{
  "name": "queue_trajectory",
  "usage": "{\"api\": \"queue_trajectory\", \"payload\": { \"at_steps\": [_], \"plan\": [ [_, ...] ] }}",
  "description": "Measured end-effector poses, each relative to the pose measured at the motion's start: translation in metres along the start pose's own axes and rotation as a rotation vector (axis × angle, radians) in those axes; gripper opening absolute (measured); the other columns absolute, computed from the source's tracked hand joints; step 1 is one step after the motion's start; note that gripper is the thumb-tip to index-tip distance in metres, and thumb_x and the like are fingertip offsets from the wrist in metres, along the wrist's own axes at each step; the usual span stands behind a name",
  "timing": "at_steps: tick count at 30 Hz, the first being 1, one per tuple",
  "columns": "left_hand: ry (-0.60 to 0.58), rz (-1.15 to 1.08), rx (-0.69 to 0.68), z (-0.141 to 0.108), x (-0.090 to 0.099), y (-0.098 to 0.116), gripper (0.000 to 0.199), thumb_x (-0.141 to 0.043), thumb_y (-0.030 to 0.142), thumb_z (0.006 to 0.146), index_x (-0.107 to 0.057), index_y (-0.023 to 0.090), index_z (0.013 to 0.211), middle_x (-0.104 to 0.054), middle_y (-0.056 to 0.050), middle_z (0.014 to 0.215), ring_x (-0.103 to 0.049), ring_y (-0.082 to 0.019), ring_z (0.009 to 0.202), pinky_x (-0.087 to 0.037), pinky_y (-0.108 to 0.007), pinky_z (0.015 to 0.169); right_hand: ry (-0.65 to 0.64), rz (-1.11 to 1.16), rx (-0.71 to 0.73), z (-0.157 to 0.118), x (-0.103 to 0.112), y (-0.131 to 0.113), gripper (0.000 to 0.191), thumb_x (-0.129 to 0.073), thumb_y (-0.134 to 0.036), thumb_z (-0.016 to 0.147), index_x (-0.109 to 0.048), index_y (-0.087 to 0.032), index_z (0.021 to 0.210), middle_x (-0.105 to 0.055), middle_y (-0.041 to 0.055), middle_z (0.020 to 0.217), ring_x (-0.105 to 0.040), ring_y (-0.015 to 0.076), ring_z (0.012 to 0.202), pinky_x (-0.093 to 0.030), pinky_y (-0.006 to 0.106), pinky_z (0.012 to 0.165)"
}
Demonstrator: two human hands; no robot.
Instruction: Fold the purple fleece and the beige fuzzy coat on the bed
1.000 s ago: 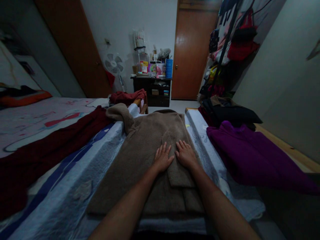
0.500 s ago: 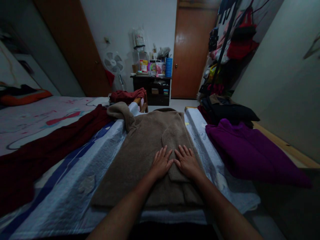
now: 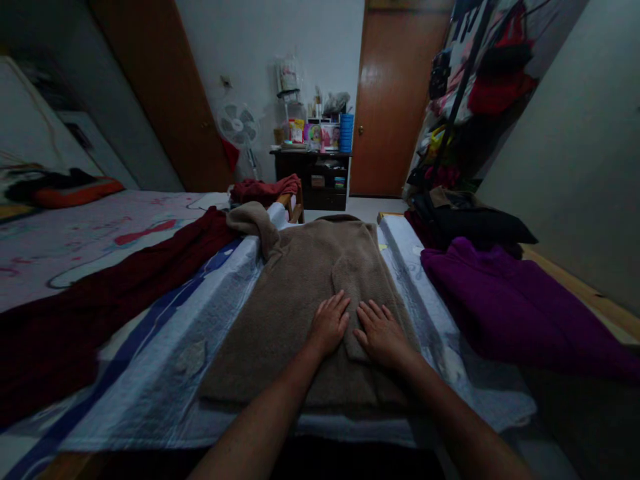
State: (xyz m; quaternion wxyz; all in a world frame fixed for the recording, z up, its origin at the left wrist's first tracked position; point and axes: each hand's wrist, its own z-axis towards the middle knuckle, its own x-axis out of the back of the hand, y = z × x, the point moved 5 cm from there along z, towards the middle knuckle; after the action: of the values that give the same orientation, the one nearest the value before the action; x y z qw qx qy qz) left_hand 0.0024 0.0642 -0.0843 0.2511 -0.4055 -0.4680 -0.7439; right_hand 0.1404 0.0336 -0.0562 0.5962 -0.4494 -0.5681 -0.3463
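A brown fleecy garment (image 3: 295,287) lies spread on a pale blue quilted cover (image 3: 145,373). One of its sleeves is folded over the body on the right, while the other sleeve sticks out at the upper left. My left hand (image 3: 329,323) rests flat on the middle of the garment, its fingers stretched forward. Beside it, my right hand (image 3: 384,333) lies palm down on the folded sleeve with the fingers spread. A small gap separates the two hands, and neither grips the cloth.
A folded purple garment (image 3: 520,300) lies at the right, with dark folded clothes (image 3: 470,217) behind it. Dark red cloth (image 3: 125,287) stretches across the left. Farther back stand a fan (image 3: 239,125) and a black shelf (image 3: 310,177).
The view has shifted slightly, so the scene sits a little farther right. My hands have moved slightly on the garment, and the gap between their fingertips is a bit wider.
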Motion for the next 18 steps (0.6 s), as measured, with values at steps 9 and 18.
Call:
{"api": "queue_trajectory", "payload": {
  "at_steps": [9,18],
  "plan": [
    [0.264,-0.395,0.202,-0.004,0.001,-0.024,0.060,-0.049,0.021,0.086,-0.035,0.015,0.144,-0.048,-0.016,0.143,-0.045,-0.024,0.133,-0.036,-0.042,0.111,0.133,0.108,0.011,0.094,0.054,-0.019,0.042,-0.040,-0.014,0.090,-0.057,-0.010,0.128,-0.062,0.0157,0.128,-0.057,0.0216,0.119,-0.041,0.028,0.098],
    [0.469,-0.716,0.352,-0.005,0.006,-0.041,0.056,-0.048,0.012,0.080,-0.041,0.018,0.136,-0.055,-0.015,0.133,-0.055,-0.022,0.120,-0.046,-0.040,0.101,0.282,0.169,-0.149,0.143,0.002,-0.013,0.052,-0.042,-0.023,0.092,-0.043,-0.008,0.141,-0.037,0.0156,0.152,-0.029,0.0258,0.142,-0.024,0.040,0.113]
  ]
}}
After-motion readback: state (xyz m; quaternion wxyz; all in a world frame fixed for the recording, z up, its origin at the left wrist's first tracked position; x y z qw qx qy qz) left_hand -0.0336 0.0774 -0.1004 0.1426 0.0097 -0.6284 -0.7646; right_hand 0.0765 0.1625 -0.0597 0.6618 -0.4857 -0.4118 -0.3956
